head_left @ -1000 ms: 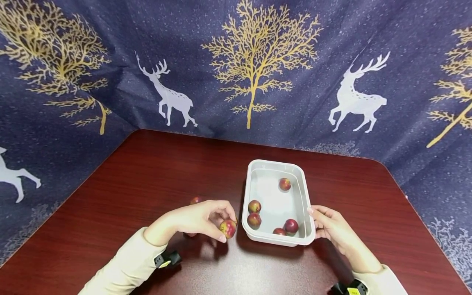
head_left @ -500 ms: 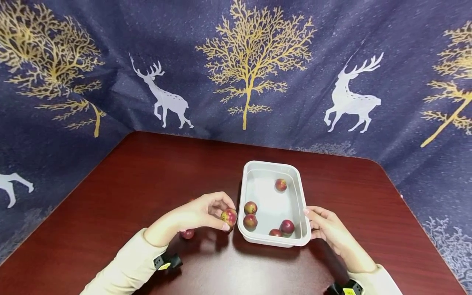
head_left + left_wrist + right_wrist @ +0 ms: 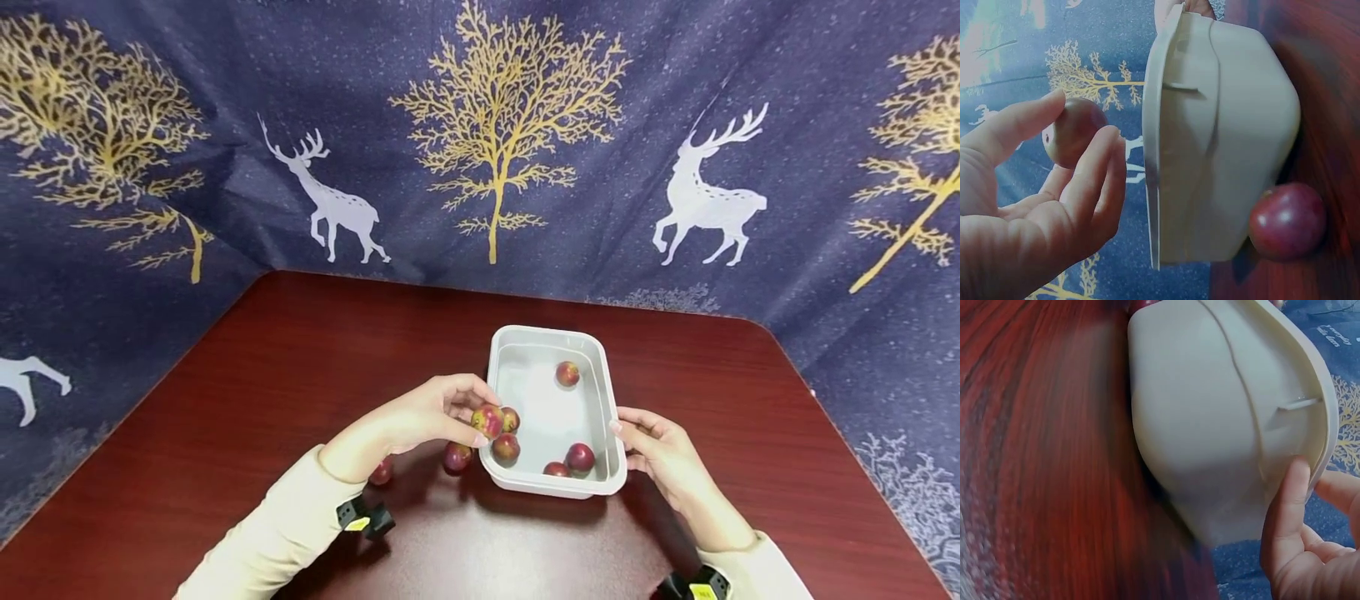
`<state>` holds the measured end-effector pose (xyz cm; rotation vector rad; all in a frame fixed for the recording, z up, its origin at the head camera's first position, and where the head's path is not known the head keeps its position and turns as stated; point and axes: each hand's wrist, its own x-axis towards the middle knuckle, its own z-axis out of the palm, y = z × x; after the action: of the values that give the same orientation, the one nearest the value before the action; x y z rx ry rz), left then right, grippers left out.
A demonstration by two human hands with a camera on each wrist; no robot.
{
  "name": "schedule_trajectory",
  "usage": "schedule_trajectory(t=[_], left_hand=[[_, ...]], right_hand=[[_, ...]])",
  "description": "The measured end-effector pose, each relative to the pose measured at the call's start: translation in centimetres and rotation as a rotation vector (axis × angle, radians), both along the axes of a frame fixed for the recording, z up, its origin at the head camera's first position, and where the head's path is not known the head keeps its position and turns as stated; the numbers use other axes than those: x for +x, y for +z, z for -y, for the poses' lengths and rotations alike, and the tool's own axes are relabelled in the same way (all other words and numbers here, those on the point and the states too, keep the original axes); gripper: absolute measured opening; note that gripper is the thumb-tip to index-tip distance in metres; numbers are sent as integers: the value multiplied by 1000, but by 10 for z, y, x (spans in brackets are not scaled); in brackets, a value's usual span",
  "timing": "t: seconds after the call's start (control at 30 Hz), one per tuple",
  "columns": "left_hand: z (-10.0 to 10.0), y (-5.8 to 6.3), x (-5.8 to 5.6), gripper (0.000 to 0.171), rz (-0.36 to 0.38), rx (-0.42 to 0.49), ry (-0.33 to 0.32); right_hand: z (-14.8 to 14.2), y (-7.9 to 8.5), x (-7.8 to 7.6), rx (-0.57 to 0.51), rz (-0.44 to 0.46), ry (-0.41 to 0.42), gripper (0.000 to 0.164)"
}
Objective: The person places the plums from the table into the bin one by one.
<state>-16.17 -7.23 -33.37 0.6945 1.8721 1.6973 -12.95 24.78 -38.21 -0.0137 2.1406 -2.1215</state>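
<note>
My left hand (image 3: pixel 423 421) pinches a red-and-yellow plum (image 3: pixel 487 422) between thumb and fingertips, just above the left rim of a white plastic tub (image 3: pixel 551 485). In the left wrist view that plum (image 3: pixel 1075 132) is raised level with the tub's rim (image 3: pixel 1152 156), apart from it. Several plums lie inside the tub, among them one at the far right (image 3: pixel 567 373) and a dark red one (image 3: pixel 580 457) near the front. My right hand (image 3: pixel 667 458) grips the tub's right rim, with the thumb on top; the right wrist view shows fingers (image 3: pixel 1288 506) against the outer wall.
One plum (image 3: pixel 457 457) sits on the dark red wooden table (image 3: pixel 330 333) beside the tub's left wall. Another plum (image 3: pixel 381 472) lies under my left wrist, partly covered. A blue cloth (image 3: pixel 420 208) with deer and trees hangs behind the table.
My left hand has risen and moved right with its plum, from beside the tub to its left rim. A table plum beneath it has come into view. The right hand keeps its grip.
</note>
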Motion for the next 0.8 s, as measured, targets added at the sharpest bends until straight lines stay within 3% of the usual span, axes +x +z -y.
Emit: schedule_trajectory(t=[0.13, 0.43, 0.8], left_hand=[[-9, 2, -5, 42, -38, -13, 2], [-39, 2, -18, 39, -109, -118, -3], [-65, -3, -37, 37, -107, -179, 0]], right_hand=[[2, 1, 0, -18, 7, -8, 16], [4, 2, 2, 2, 34, -21, 26], [2, 0, 1, 22, 31, -19, 39]])
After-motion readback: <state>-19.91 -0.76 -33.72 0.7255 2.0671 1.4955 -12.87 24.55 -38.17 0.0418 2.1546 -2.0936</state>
